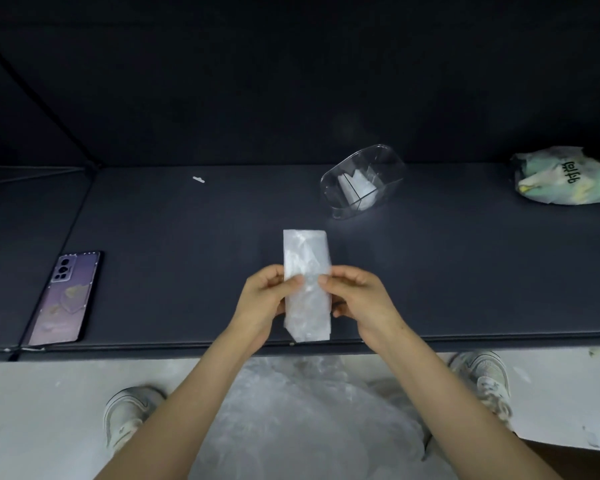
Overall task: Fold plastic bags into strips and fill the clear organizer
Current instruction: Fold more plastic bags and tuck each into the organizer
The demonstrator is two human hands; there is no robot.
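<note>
1. left hand (269, 296) and right hand (355, 296) pinch the long sides of a folded plastic bag strip (307, 285) above the dark table (187, 237).
2. clear organizer (362, 181) stands farther back, white folded bags inside.
3. phone (66, 299) lies face down at left.
4. printed green bag (565, 178) sits far right.
5. loose plastic bags (302, 417) are heaped below, between two sneakers.

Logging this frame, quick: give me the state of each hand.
Left hand: closed, pinching the left edge of the folded plastic bag.
Right hand: closed, pinching the same bag's right edge.
</note>
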